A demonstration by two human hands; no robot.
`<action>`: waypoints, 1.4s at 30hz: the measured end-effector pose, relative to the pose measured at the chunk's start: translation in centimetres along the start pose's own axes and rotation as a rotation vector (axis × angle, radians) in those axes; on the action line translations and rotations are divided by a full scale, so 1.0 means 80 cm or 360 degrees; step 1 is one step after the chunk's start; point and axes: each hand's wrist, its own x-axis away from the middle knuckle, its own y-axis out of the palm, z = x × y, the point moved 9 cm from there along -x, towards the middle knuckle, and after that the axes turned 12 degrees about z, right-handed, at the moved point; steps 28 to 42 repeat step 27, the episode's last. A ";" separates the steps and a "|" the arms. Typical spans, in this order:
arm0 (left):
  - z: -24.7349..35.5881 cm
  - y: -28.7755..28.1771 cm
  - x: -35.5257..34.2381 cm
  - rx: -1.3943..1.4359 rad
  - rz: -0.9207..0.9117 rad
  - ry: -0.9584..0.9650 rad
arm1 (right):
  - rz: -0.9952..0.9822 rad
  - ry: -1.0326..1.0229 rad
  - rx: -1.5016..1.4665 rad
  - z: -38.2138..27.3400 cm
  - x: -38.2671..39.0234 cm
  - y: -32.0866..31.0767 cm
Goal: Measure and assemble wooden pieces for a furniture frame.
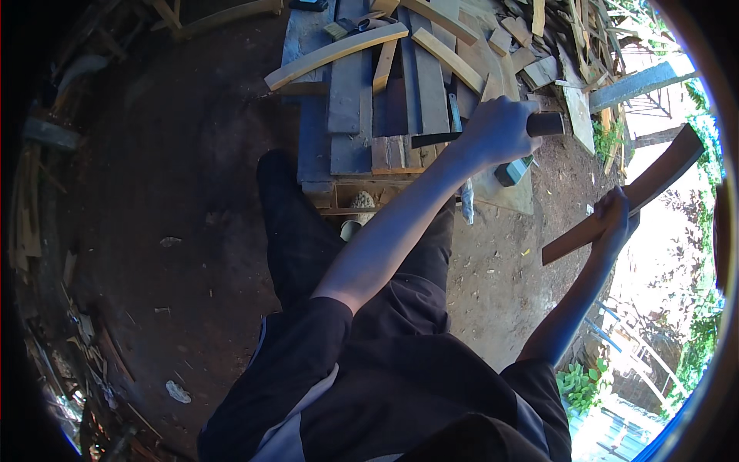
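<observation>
My left hand (pixel 496 132) is closed round a tool with a thick dark round handle (pixel 546 124), raised over the right side of the workbench. From the other side of the fist a narrow dark strip (pixel 435 140) sticks out to the left; I cannot tell for sure whether it belongs to the same tool. Farther right, my right hand (pixel 616 217) grips a curved brown wooden piece (pixel 666 171) near its middle. The piece slants up to the right, clear of the bench. A gap separates the two hands.
Planks cover the workbench (pixel 314 158), with a pale curved wooden strip (pixel 339 55) and other cut pieces on top. A short wooden block (pixel 396 155) lies at its near edge. Beside it is a teal-and-black box (pixel 513 172). Scrap wood is piled at far right.
</observation>
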 end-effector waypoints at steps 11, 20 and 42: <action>-0.019 -0.005 -0.006 0.0047 0.0035 -0.0053 | -0.0046 0.0014 0.0042 0.007 -0.002 0.004; -0.025 -0.010 -0.009 0.0083 0.0000 -0.0097 | -0.0061 -0.0001 0.0066 0.007 -0.004 0.012; -0.024 -0.008 -0.012 0.0120 -0.0026 -0.0081 | -0.0031 0.0068 0.0192 -0.005 -0.013 0.013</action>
